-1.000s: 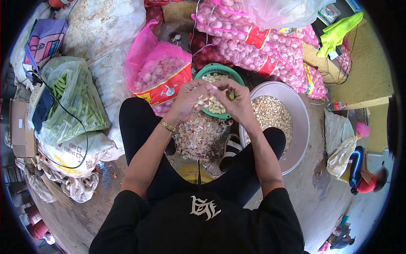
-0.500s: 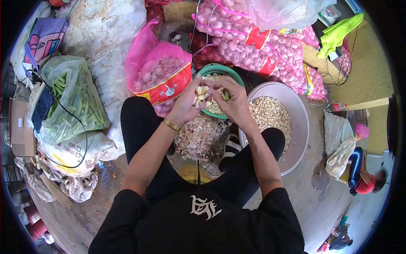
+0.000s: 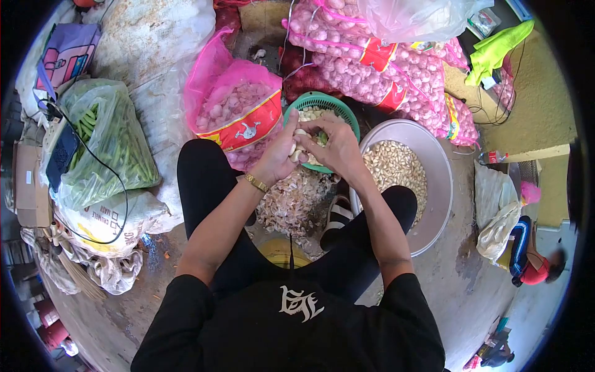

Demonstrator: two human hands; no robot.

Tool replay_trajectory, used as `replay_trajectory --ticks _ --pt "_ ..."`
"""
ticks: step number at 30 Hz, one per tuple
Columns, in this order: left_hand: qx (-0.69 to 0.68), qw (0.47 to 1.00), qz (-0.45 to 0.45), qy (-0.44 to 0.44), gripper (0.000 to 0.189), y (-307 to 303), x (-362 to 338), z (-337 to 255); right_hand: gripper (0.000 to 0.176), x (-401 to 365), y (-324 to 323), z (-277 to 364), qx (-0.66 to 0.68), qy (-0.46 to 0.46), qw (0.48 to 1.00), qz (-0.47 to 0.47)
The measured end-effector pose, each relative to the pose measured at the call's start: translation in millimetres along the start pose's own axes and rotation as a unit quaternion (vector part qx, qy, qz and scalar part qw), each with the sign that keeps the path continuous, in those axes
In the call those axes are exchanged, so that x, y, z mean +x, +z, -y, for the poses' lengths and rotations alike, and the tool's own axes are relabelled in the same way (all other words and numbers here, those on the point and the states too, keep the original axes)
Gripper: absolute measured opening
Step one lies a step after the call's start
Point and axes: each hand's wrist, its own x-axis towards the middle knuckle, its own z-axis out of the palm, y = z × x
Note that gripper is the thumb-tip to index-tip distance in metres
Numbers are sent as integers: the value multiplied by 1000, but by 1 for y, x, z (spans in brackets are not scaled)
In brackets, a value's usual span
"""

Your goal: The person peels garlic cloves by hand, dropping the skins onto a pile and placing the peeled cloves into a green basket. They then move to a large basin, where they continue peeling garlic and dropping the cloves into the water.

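My left hand (image 3: 280, 154), with a gold watch at the wrist, is curled around several pale garlic cloves (image 3: 297, 147). Against it, my right hand (image 3: 339, 150) bends its fingers over the cloves, with something green between the fingers. Both hands are over the near edge of a green basket (image 3: 349, 111) that holds peeled cloves. Below them lies a heap of papery garlic skins (image 3: 290, 203). To the right of my right hand, a wide pale basin (image 3: 439, 204) holds many cloves.
An open pink net bag of garlic (image 3: 238, 111) stands left of the basket. Stacked garlic sacks (image 3: 372, 68) fill the back. A plastic bag of green pods (image 3: 114, 146) sits at the left. A person in red (image 3: 536, 270) is at the far right.
My hands have come closer together and the fingers of the right one now cover more of the cloves. Fewer cloves show in my left hand.
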Motion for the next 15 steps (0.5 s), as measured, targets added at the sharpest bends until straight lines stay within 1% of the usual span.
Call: replay_trajectory --ticks 2,4,5,7,8,10,11,12,13,14,15 --pt "7 1000 1 0 47 3 -1 -3 27 1 4 -6 4 8 1000 3" --pt "-19 1000 -5 -2 46 8 -3 -6 25 1 10 -14 132 87 987 0" --pt "-19 1000 -5 -2 46 10 -6 -7 25 2 12 -17 131 87 988 0" --pt "-35 999 -23 -2 40 18 -13 -14 25 6 14 -17 245 102 962 -65" --pt "-34 999 -23 -2 40 13 -11 -13 25 6 11 -16 246 102 962 -66" --pt "-11 1000 10 16 33 5 -8 -12 24 7 -3 -3 322 226 918 -41" --pt "-10 1000 11 17 33 2 -7 -11 22 6 -3 -10 326 245 912 -42" --pt "-7 999 27 31 30 5 -9 -12 22 6 -2 -10 326 244 912 -42" --pt "-3 998 42 45 28 7 -11 -12 22 5 -1 -10 335 244 908 -63" --pt "-2 998 42 44 28 8 -12 -10 21 3 1 -9 344 244 903 -83" --pt "9 998 36 53 26 11 -12 -8 21 2 3 -9 344 244 903 -84"
